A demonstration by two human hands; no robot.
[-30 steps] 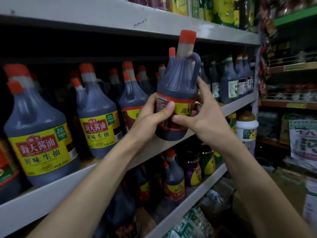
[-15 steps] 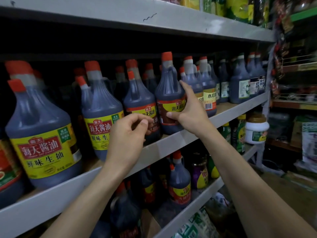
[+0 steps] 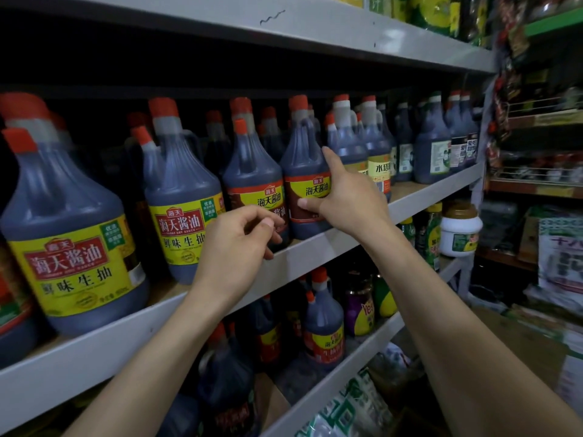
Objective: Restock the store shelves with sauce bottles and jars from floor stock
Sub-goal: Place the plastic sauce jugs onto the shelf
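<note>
Grips soy sauce bottle (image 3: pixel 303 162) on shelf (image 3: pixel 426 198) with right hand (image 3: pixel 350 197), fingers clamped round it; left hand (image 3: pixel 233 247) loosely curled.

A green-and-white printed bag (image 3: pixel 347 410) is seen at five o'clock; a printed carton (image 3: pixel 561 257) is stacked at three o'clock; packets (image 3: pixel 512 42) are hung at two o'clock.

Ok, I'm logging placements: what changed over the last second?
The soy sauce bottle went from mid-air onto the middle shelf. The left hand let go and drew back; the right hand still holds it. The other bottles stayed put.
</note>
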